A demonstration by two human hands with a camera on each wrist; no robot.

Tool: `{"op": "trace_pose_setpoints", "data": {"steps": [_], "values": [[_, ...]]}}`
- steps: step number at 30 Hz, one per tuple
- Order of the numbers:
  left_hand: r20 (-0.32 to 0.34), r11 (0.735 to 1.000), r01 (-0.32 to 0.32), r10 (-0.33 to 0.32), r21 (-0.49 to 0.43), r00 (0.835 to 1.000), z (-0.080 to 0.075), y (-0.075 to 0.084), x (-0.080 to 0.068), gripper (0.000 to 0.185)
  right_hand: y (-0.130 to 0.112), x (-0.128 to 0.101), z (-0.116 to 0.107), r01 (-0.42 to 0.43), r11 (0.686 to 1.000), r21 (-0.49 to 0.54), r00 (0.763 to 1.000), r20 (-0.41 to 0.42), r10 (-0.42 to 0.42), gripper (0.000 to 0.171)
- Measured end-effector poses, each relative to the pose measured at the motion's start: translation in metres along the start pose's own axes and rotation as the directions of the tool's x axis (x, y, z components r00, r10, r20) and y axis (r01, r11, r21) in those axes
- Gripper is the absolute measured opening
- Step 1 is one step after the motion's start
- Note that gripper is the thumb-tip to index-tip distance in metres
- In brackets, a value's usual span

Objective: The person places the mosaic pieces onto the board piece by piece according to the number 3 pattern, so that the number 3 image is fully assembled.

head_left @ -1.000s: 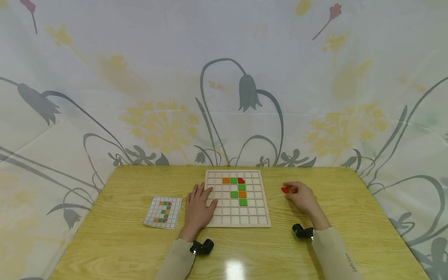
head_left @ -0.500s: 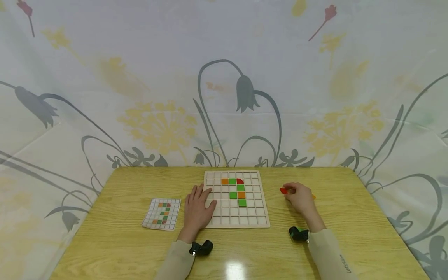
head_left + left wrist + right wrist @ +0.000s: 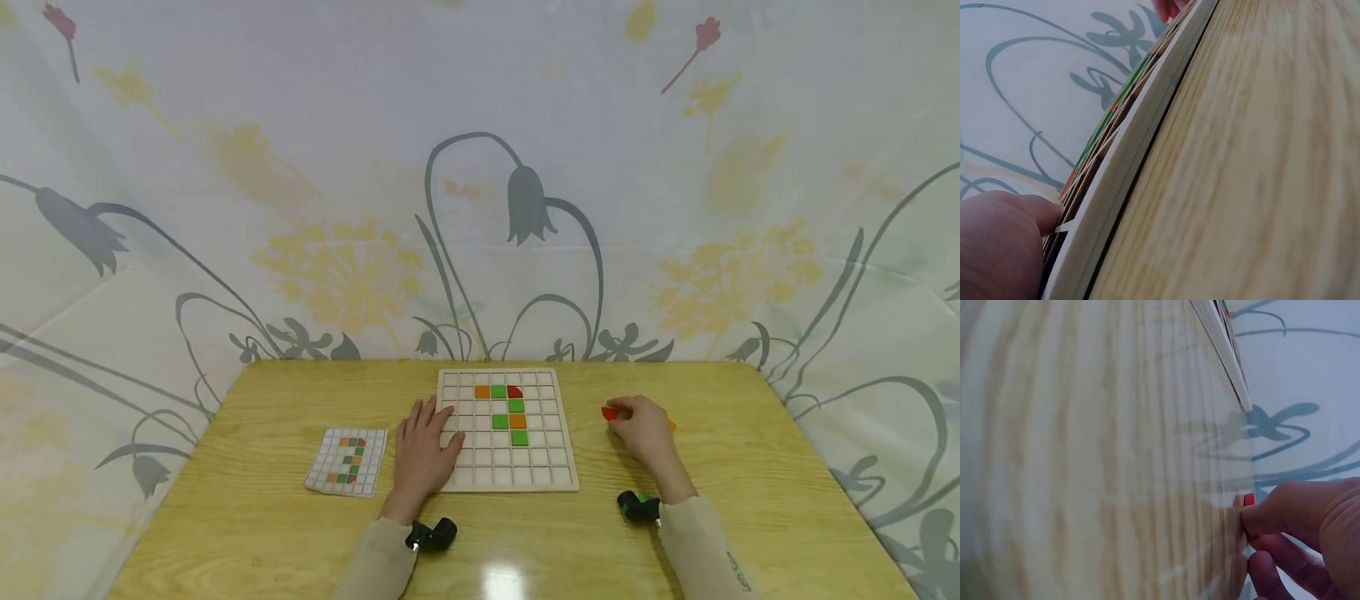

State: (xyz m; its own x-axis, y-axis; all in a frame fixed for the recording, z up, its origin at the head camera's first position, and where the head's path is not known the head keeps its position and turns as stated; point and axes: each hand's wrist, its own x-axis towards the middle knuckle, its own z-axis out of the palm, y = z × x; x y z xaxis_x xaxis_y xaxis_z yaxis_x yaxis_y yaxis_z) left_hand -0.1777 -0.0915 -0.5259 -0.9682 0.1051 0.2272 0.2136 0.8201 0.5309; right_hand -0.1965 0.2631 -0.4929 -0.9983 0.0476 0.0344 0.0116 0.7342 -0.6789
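Note:
My left hand (image 3: 424, 450) rests with spread fingers on the left edge of a wooden grid board (image 3: 480, 477); its thumb (image 3: 1041, 212) lies over the rim in the left wrist view. On the board sit orange, green and red tiles, among them a red rounded tile (image 3: 514, 392) and an orange square tile (image 3: 517, 421). To the right of the board, my right hand (image 3: 643, 429) pinches a red tile (image 3: 609, 413) between thumb and fingers, close over the table. The right wrist view shows the edge of this red tile (image 3: 1248, 499) at the fingertips.
A paper pattern card (image 3: 318, 479) with a coloured grid lies left of the board. An orange piece (image 3: 672, 425) pokes out behind the right hand, and a green piece (image 3: 642, 496) shows by the right wrist camera. A flowered cloth (image 3: 480, 250) hangs behind the table (image 3: 262, 533).
The right hand keeps its pinch on the red tile, and the tile's angle in the fingers shifts slightly. The left hand stays on the board, and the tiles there are the same.

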Motion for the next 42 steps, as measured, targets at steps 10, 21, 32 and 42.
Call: {"op": "trace_pose_setpoints", "data": {"steps": [10, 21, 32, 42], "values": [[-0.017, 1.0, -0.007, 0.007, 0.002, 1.0, 0.001, 0.0, 0.0, 0.045, 0.0, -0.001, 0.001, -0.003, 0.998, -0.069, 1.0, 0.005, 0.004, 0.04], [-0.021, 1.0, -0.011, 0.011, -0.002, 1.0, 0.0, 0.0, -0.001, 0.045, 0.0, 0.0, -0.001, -0.036, 0.998, -0.042, 0.999, 0.017, 0.037, 0.039], [-0.014, 1.0, -0.008, 0.008, 0.001, 1.0, 0.001, 0.0, 0.0, 0.046, 0.0, -0.001, -0.004, -0.03, 0.998, -0.062, 0.999, 0.007, 0.031, 0.037], [-0.013, 1.0, -0.008, 0.008, -0.004, 1.0, 0.001, 0.0, 0.0, 0.046, -0.003, -0.004, -0.011, -0.016, 0.999, -0.039, 1.0, 0.008, 0.016, 0.035]]}}
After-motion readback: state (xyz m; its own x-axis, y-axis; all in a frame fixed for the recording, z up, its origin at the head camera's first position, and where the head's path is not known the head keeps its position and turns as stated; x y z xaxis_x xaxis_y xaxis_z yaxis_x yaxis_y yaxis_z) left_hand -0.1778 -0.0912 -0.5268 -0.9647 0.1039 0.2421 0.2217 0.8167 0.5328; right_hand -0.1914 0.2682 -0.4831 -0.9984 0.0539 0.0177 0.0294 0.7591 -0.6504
